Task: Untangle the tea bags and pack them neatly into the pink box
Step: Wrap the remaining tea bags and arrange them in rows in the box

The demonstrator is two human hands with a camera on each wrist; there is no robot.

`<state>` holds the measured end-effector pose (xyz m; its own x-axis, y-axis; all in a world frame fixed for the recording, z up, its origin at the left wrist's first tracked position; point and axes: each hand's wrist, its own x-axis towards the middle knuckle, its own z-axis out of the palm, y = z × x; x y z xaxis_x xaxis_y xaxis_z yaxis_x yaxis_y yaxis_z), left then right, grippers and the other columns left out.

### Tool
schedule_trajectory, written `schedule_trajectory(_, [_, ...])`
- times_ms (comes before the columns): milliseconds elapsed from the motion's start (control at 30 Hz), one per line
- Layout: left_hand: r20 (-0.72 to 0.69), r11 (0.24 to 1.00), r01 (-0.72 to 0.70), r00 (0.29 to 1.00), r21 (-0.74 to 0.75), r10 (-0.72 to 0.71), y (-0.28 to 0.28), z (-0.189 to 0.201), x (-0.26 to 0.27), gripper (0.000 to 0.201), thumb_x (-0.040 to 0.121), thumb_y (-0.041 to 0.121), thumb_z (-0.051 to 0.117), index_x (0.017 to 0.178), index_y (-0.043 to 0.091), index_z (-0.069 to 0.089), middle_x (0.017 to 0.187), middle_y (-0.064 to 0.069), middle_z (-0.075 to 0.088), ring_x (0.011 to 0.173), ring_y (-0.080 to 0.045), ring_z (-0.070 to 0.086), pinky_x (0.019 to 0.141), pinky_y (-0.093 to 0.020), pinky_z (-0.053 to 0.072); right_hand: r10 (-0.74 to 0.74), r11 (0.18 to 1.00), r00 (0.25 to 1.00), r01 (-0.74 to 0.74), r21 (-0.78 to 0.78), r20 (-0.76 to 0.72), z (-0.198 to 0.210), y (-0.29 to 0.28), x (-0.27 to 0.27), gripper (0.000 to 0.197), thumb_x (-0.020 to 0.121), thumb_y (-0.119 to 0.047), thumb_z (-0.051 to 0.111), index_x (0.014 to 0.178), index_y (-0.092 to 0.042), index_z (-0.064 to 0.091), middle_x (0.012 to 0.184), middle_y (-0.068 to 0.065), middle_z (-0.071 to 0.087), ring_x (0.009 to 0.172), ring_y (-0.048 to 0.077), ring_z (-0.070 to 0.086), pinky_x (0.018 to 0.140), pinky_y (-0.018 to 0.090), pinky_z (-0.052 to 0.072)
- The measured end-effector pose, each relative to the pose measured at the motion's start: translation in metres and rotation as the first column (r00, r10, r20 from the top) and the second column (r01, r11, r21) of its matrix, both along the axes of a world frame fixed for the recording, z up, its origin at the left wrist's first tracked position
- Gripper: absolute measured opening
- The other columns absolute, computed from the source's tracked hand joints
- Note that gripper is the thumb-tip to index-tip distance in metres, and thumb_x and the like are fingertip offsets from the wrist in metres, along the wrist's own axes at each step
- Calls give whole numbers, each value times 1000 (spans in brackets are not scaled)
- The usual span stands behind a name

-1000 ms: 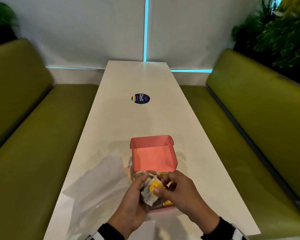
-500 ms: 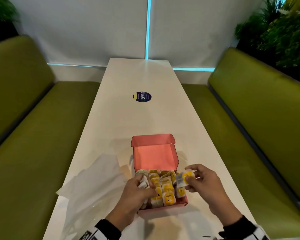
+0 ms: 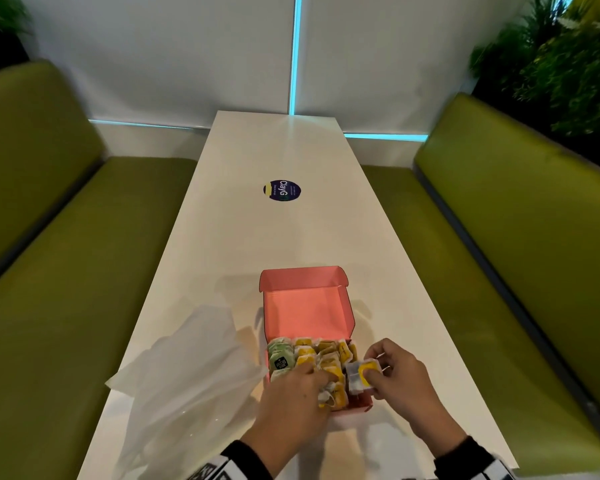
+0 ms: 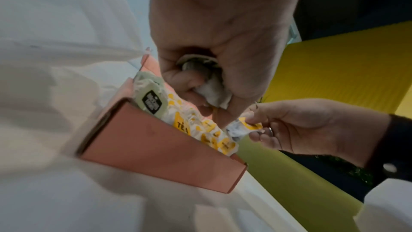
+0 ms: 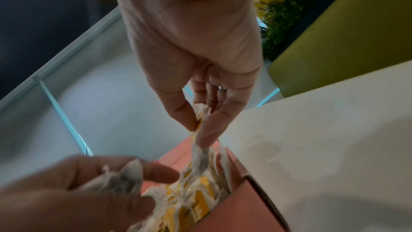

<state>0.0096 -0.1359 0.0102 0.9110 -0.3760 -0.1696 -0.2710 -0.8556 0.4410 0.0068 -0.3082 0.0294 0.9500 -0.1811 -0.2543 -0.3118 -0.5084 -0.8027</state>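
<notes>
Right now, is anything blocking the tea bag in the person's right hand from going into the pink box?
Nothing visible does. The right hand pinches the tea bag just above the right side of the pink box, whose lid is folded back. The left hand, gripping another bag, reaches over the middle rows, not that gap.

A long white desk (image 3: 291, 237) runs away between two olive-green padded benches (image 3: 66, 271), one on each side. It ends at a pale wall (image 3: 187, 57) split by glowing turquoise light strips (image 3: 294, 53). Dark leafy plants (image 3: 561, 64) rise behind the right bench back.
</notes>
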Motion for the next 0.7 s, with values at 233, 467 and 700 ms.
schedule_trajectory(233, [75, 993, -16, 997, 121, 7, -11, -5, 16, 39, 85, 19, 52, 123, 31, 53, 125, 2, 43, 105, -23, 55, 72, -32, 43, -10, 996, 984, 26, -84, 177, 8, -1, 0, 34, 82, 3, 56, 77, -30, 62, 70, -15, 65, 59, 16, 63, 54, 13, 45])
schedule_trajectory(467, [114, 967, 121, 982, 224, -149, -20, -1, 27, 35, 90, 10, 42, 122, 19, 54, 123, -7, 43, 102, -28, 54, 70, -34, 46, 126, 966, 992, -122, -229, 2, -13, 5, 8, 29, 77, -5, 57, 76, -31, 69, 84, -10, 69, 77, 11, 60, 65, 18, 43])
schedule_trajectory(700, [123, 956, 139, 977, 259, -175, -19, -4, 32, 30, 94, 13, 41, 119, 19, 57, 120, -6, 43, 103, -27, 52, 70, -35, 45, 131, 871, 991, -112, -479, 7, -23, 16, 6, 22, 86, -26, 57, 107, -33, 62, 107, -6, 65, 100, 16, 60, 79, 26, 45])
